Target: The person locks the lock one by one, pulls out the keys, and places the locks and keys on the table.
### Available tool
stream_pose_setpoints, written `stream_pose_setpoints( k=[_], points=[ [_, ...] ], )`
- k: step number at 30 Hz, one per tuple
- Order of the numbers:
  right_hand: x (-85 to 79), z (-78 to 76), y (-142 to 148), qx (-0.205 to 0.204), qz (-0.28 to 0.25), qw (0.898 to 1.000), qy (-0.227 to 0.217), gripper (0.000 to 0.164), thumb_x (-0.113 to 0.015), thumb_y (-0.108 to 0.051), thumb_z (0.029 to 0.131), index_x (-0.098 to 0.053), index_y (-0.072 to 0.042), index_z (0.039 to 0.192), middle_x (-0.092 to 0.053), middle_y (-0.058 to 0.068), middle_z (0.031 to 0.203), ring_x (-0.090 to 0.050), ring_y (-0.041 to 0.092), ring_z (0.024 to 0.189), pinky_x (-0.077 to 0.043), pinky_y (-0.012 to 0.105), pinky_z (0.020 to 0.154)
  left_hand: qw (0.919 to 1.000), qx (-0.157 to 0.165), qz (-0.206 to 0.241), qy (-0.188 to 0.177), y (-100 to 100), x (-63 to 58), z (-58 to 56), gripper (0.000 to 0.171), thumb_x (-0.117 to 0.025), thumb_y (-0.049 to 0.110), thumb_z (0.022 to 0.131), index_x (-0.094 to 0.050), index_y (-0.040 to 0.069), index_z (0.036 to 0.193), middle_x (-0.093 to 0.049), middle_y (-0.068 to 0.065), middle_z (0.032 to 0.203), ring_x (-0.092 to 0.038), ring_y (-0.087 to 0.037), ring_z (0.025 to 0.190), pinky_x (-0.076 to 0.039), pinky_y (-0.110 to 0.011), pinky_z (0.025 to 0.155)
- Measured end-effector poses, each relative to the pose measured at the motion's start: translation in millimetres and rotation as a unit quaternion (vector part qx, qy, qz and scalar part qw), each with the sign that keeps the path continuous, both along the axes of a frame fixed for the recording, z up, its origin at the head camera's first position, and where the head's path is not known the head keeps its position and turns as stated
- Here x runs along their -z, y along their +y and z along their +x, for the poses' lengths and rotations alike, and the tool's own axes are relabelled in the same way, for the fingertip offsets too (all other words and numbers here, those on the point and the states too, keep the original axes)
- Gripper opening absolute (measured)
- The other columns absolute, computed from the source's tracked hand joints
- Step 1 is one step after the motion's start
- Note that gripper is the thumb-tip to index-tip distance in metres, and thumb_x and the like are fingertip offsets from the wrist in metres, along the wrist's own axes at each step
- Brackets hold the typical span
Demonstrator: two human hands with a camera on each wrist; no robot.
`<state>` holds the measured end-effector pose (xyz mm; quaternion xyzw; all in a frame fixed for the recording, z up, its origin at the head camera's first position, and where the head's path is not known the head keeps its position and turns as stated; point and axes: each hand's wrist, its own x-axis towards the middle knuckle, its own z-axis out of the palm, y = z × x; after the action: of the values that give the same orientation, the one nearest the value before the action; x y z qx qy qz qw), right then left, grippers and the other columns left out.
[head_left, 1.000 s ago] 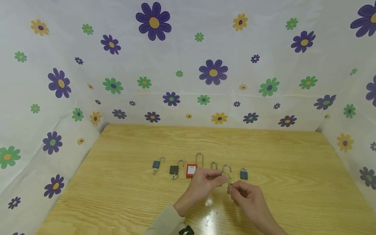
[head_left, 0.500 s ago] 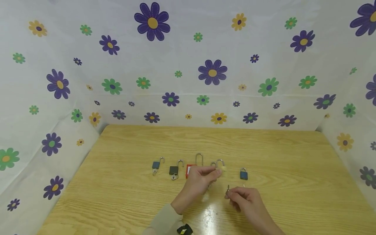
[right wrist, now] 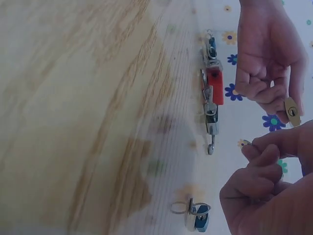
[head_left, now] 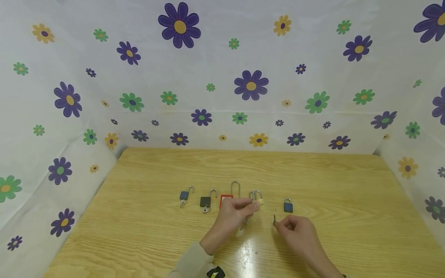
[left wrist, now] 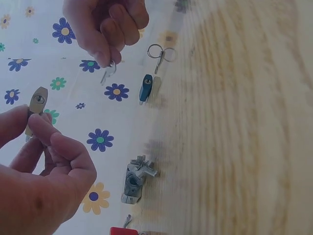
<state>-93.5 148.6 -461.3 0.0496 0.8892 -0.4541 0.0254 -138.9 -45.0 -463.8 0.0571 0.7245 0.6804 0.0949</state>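
Observation:
In the head view my left hand (head_left: 231,218) pinches a brass padlock (head_left: 261,202) by its body, held above the table. The left wrist view shows the brass padlock's keyhole (left wrist: 40,99) with no key in it. To the right, my right hand (head_left: 299,234) pinches a small silver key (head_left: 274,220) between thumb and forefinger, apart from the padlock. The key (left wrist: 108,74) hangs with a ring from those fingertips in the left wrist view. Behind my left hand, a red padlock (head_left: 226,198) with a tall raised shackle and a silver padlock (left wrist: 133,183) are partly hidden.
A blue padlock (head_left: 288,207) with its shackle down lies right of the row, a key ring (right wrist: 178,208) at its keyhole. On the left lie a small blue padlock (head_left: 184,195) and a black padlock (head_left: 205,201), shackles open. Flowered cloth (head_left: 215,58) encloses the wooden table (head_left: 139,231).
The key has come out of the brass padlock. My left hand has shifted left with the padlock, and my right hand has moved slightly right with the key.

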Motion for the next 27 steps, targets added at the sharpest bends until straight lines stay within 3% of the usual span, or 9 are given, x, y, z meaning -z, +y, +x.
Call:
stream_pose_setpoints(
  k=[4, 11, 14, 19, 24, 27],
  points=[
    [2.9, -3.8, -0.7, -0.003, 0.016, 1.000, 0.003, 0.015, -0.072, -0.008, 0.081, -0.071, -0.005, 0.066, -0.053, -0.003, 0.049, -0.041, 0.007, 0.043, -0.033, 0.020, 0.040, 0.9999, 0.003, -0.011, 0.005, 0.2, -4.1, 1.6, 0.021, -0.072, 0.014, 0.088, -0.076, -0.003, 0.100, -0.074, -0.022, 0.089, -0.061, -0.010, 0.068, -0.055, -0.055, 0.075],
    [9.4, -5.9, -3.8, -0.034, 0.050, 0.998, 0.026, 0.017, -0.068, -0.001, 0.077, -0.068, -0.006, 0.060, -0.058, 0.000, 0.053, -0.046, 0.010, 0.047, -0.040, 0.024, 0.043, 0.9997, 0.005, -0.021, 0.006, 0.1, -31.1, 12.3, 0.020, -0.069, 0.008, 0.090, -0.075, -0.008, 0.099, -0.072, -0.029, 0.088, -0.058, -0.012, 0.067, -0.054, -0.044, 0.070],
    [11.7, -7.1, -6.1, -0.044, 0.068, 0.996, 0.039, 0.021, -0.068, -0.001, 0.076, -0.065, -0.008, 0.057, -0.057, -0.001, 0.051, -0.045, 0.009, 0.046, -0.040, 0.025, 0.043, 0.9997, 0.005, -0.024, 0.004, 0.2, -33.7, 13.9, 0.020, -0.069, 0.009, 0.089, -0.075, -0.008, 0.099, -0.072, -0.030, 0.090, -0.059, -0.012, 0.068, -0.053, -0.037, 0.068],
    [13.8, -10.1, -8.7, -0.051, 0.085, 0.994, 0.041, 0.027, -0.067, -0.002, 0.077, -0.060, -0.010, 0.052, -0.051, -0.003, 0.046, -0.041, 0.007, 0.042, -0.034, 0.022, 0.040, 0.9998, 0.012, -0.016, 0.003, -0.2, -21.0, 10.5, 0.021, -0.070, 0.011, 0.089, -0.075, -0.006, 0.099, -0.072, -0.029, 0.091, -0.058, -0.012, 0.069, -0.050, -0.027, 0.063],
    [18.3, -14.5, -9.1, -0.058, 0.098, 0.993, 0.041, 0.032, -0.067, -0.004, 0.077, -0.056, -0.011, 0.048, -0.048, -0.005, 0.043, -0.038, 0.005, 0.038, -0.028, 0.019, 0.038, 0.9998, 0.015, -0.010, 0.004, -2.4, 1.0, 3.2, 0.025, -0.073, 0.023, 0.087, -0.078, 0.002, 0.098, -0.073, -0.023, 0.089, -0.058, -0.012, 0.068, -0.052, -0.035, 0.066],
    [20.8, -16.5, -9.0, -0.060, 0.107, 0.991, 0.045, 0.031, -0.067, -0.005, 0.076, -0.056, -0.012, 0.047, -0.049, -0.005, 0.042, -0.039, 0.005, 0.038, -0.029, 0.020, 0.038, 0.9998, 0.015, -0.013, 0.003, -3.3, 3.9, 1.6, 0.027, -0.074, 0.028, 0.086, -0.078, 0.004, 0.098, -0.073, -0.023, 0.087, -0.059, -0.011, 0.067, -0.052, -0.038, 0.066]
  ],
)
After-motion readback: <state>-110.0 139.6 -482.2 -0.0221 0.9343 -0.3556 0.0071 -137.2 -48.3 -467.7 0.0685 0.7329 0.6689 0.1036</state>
